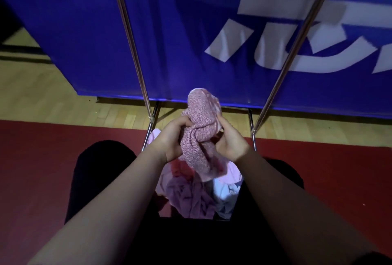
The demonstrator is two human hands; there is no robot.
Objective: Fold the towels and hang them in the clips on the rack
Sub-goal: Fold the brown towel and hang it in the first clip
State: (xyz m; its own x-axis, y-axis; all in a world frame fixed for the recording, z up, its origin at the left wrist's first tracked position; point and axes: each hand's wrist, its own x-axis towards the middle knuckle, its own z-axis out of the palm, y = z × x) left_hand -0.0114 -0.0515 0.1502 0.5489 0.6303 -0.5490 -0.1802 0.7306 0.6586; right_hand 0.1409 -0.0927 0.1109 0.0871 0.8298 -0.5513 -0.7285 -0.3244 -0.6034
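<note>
Hands, left [177,137] and right [230,139], clutch one crumpled towel [198,135], unfolded; heap [191,194] below waits, rack [297,37] clips unseen.

Towel [199,137] above towel pile [191,196]

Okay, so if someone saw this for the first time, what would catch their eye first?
First, the bunched pink towel at centre, gripped on either side by the left hand and the right hand. Behind it, a big blue banner with white lettering fills the top, crossed by the rack and its two shiny poles. Below the hands lies a pile of pink and pale towels.
</note>
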